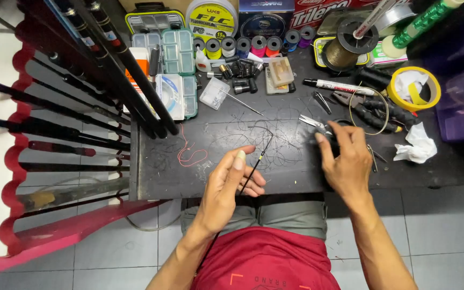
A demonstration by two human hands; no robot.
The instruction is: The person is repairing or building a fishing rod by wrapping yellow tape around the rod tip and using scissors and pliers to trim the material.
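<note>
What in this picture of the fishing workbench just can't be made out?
- Head view: whatever the right hand touches near the small scissors is hidden by its fingers.
- The thin black rod tip in the left hand runs out of sight below the table edge.
- The fine line tangled on the dark table is too thin to trace.

**One camera on my head, looking straight down**

I see everything from a single head-worn view, facing steeply down over the dark worktable (296, 172) from close above. My lap and the tiled floor (436, 236) fill the near edge; spools and boxes line the far edge. A rod rack (12, 177) bounds the left. No second view overlaps it.
</note>
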